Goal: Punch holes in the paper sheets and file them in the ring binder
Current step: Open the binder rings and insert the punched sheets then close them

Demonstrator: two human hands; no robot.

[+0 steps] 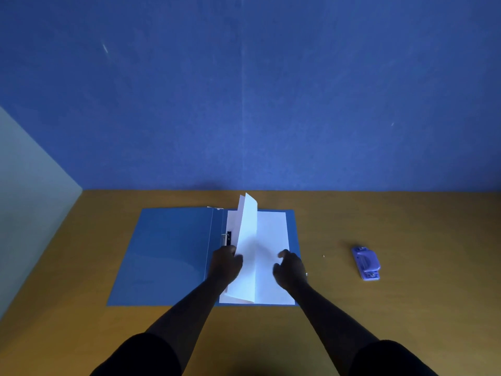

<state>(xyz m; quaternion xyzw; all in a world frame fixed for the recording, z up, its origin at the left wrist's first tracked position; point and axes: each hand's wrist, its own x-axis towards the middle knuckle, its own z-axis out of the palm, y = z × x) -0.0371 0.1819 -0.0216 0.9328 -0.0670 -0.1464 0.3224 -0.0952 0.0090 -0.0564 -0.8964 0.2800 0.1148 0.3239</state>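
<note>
A blue ring binder [168,253] lies open on the wooden desk. White paper sheets [271,232] lie on its right half, next to the metal ring mechanism [225,238]. A few top sheets [248,240] stand lifted and curved upward. My left hand [224,263] grips their left edge near the rings. Over the flat sheets hovers my right hand [290,267], fingers curled and apart, holding nothing. A purple hole punch [366,263] rests on the desk to the right of the binder.
The brown desk [81,335] meets a blue wall at the back and a pale panel [27,199] on the left. Small paper bits [323,256] lie between binder and punch.
</note>
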